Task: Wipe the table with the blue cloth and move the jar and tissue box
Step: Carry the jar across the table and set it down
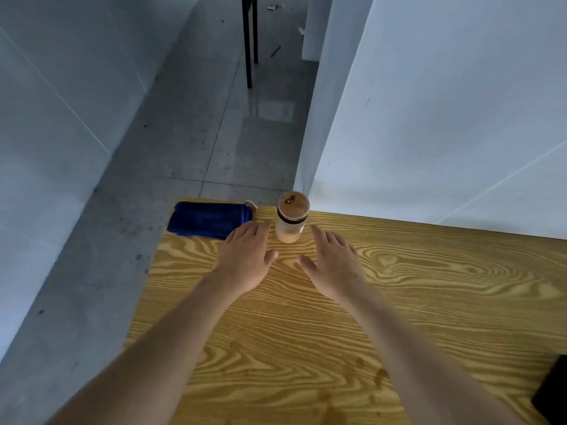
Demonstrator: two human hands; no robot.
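The left hand [245, 256] reaches out over the bench [429, 302] with its fingers straight and spread a little, palm down, holding nothing. Its fingertips lie at the near right corner of the blue cloth [208, 219]; whether they touch the cloth cannot be told from this view. The right hand [333, 265] is stretched forward in the same way, fingers straight and loosely apart, thumb out to the side, gripping nothing. Its fingertips end just beside the base of the jar [291, 217], on the jar's right, with a narrow strip of wood showing between them.

The jar stands upright between the two hands, near the far edge of the bench. It has a round brown lid, a dark band below the lid and pale contents in the lower part. The blue cloth lies folded at the far left corner of the bench, just left of the jar and apart from it; a small pale loop shows at its far right corner.

The bench top is light wood with a strong grain. A dark object [552, 391] sits at the right edge of the view, cut off by the frame. Beyond the bench are a grey tiled floor [184, 148], white wall panels [445, 118] and the black legs of a piece of furniture [249, 41].
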